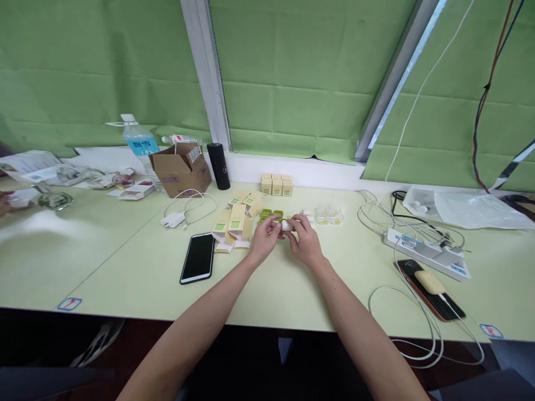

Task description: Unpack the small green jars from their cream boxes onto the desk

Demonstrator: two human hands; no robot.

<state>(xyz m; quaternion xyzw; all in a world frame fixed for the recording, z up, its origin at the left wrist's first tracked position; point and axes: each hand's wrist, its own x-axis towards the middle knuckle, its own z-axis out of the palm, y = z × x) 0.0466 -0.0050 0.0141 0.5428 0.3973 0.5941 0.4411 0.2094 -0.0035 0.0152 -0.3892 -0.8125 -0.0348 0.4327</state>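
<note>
My left hand [267,236] and my right hand [305,238] meet over the middle of the table. Between their fingertips they hold a small round white piece [286,225]; its exact kind is too small to make out. Just behind my left hand are small green containers [271,214], partly hidden by the fingers. Left of that hand lie several opened cream cartons [237,219] with green labels. Beyond my right hand sits a clear plastic tray [329,215] with yellow spots in its cups, and small white pieces [308,215] lie beside it.
Closed small cream boxes [276,185] stand at the wall. A phone [198,258], white charger [173,220], cardboard box [180,170], black bottle [218,166] and water bottle [140,142] are leftward. Rightward are a power strip [426,253], cables and another phone [412,273]. Another person's hand [5,204] shows far left.
</note>
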